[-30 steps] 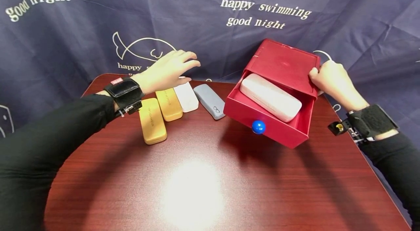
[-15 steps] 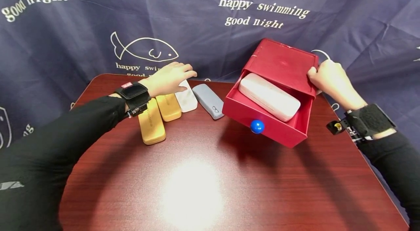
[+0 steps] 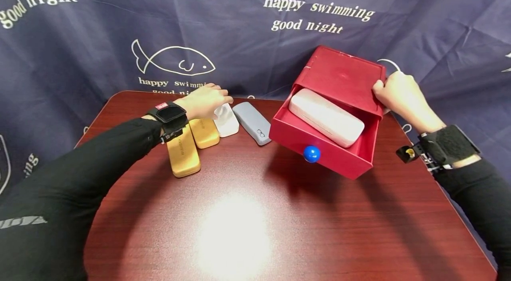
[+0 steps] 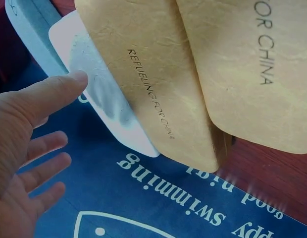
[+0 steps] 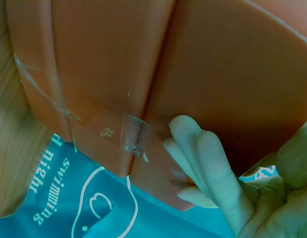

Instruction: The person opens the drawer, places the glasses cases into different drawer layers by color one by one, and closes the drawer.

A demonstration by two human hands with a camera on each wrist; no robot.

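White case [image 3: 226,120] between tan [image 3: 204,132], grey cases [image 3: 252,122].

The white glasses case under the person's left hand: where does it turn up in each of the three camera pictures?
Head view: the white case lies at the table's far edge, third in the row, the left hand over its far end.
Left wrist view: the white case runs from upper left toward the middle, the thumb tip touching it.
Right wrist view: not in it.
Shared landmark: the tan case lying beside it.
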